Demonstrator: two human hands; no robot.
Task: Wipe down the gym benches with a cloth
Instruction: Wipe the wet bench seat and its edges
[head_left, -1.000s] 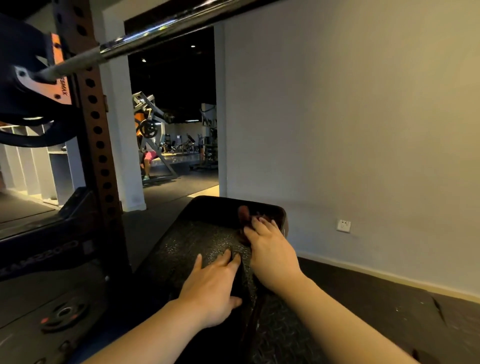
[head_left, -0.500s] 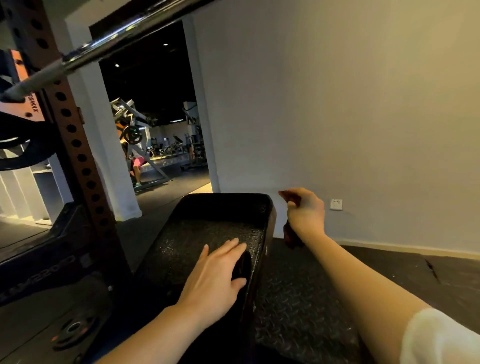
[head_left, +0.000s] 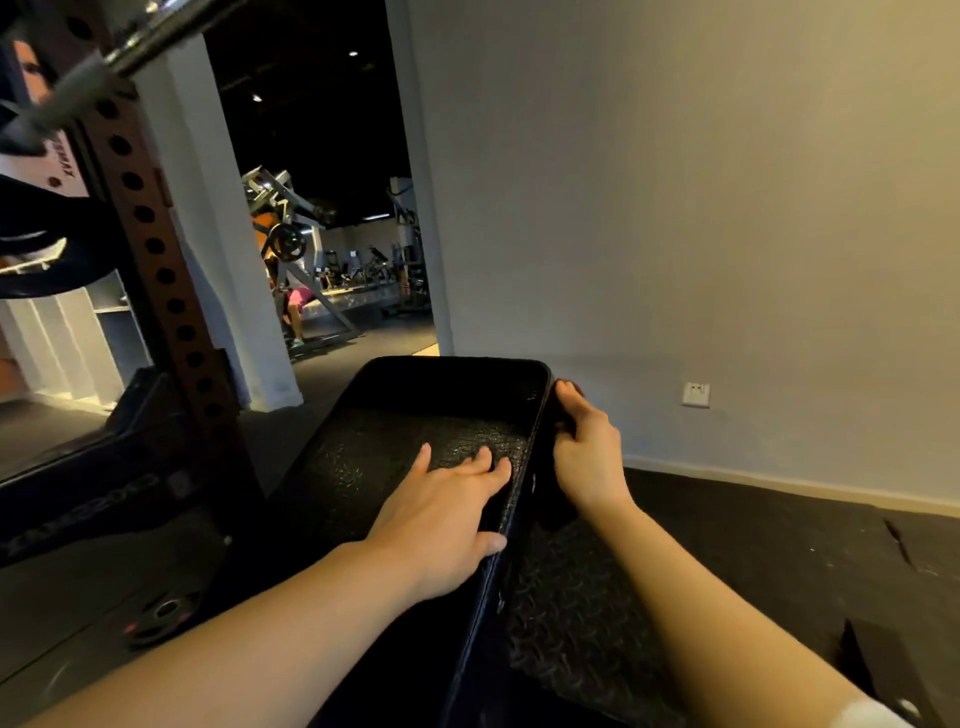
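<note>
The worktop (head_left: 415, 447) pad is black, leather-like, with a pebbled, faintly glossy top and smooth stitched sides. The bar (head_left: 156, 36) is bright polished metal; the upright (head_left: 156, 249) is matt painted metal with punched holes. The floor (head_left: 587, 613) is dark, rubbery and tread-patterned; the wall (head_left: 701, 208) is matt.

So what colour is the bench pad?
Black, with a pebbled texture on the bench pad; head view shows it.

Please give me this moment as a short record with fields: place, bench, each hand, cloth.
place: gym, beside a rack and a wall
bench: black pad, surface textured
left hand: flat on the pad, fingers straight
right hand: at the pad's right side edge, holding a dark cloth
cloth: mostly hidden by the fingers
</note>
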